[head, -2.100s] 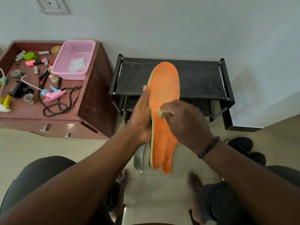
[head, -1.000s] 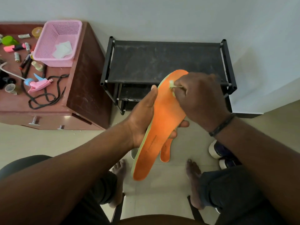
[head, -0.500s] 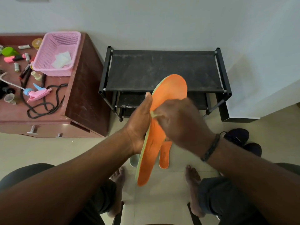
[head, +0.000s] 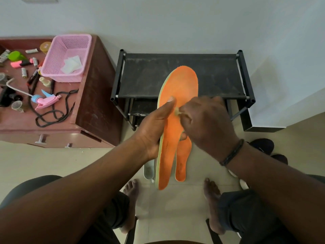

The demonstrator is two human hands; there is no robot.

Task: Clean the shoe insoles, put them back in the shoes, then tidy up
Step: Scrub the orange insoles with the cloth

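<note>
Orange insole (head: 177, 110) edged pale green; second orange insole (head: 182, 159) below. Pink perforated basket (head: 59, 57) holding white wipes (head: 71, 64). Pink-and-blue spray head (head: 44, 101). Black shoe rack (head: 179, 76). Reddish-brown cabinet (head: 95, 103). Black wristband (head: 232, 152).

Counted: two flat orange foam insoles, one held upright (head: 177, 95), one lying on the floor (head: 182, 155). One pink perforated plastic basket (head: 66, 55), far left. One black metal shoe rack (head: 175, 74). One pink-and-blue spray nozzle (head: 44, 100). Two bare hands, left (head: 153, 131) and right (head: 205, 124).
</note>
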